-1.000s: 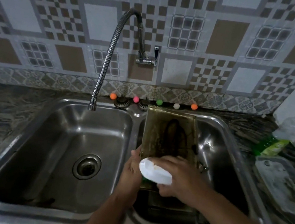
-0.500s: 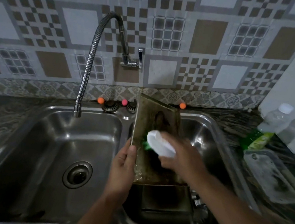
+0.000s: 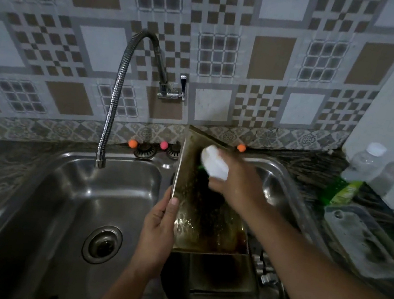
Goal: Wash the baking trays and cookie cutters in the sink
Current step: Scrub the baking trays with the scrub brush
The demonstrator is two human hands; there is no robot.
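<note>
No lettering, brand or number can be read anywhere. The green label on the bottle (image 3: 344, 193) at the bench's right edge carries print, but it is too blurred and small to make out.

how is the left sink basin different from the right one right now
The left basin holds nothing but its bare drain; the right basin is crowded with a propped-up baking tray and another dark tray below it. The faucet spout hangs over the left basin, not the right. Both hands work over the right basin; none over the left. Both are stainless steel.
</note>
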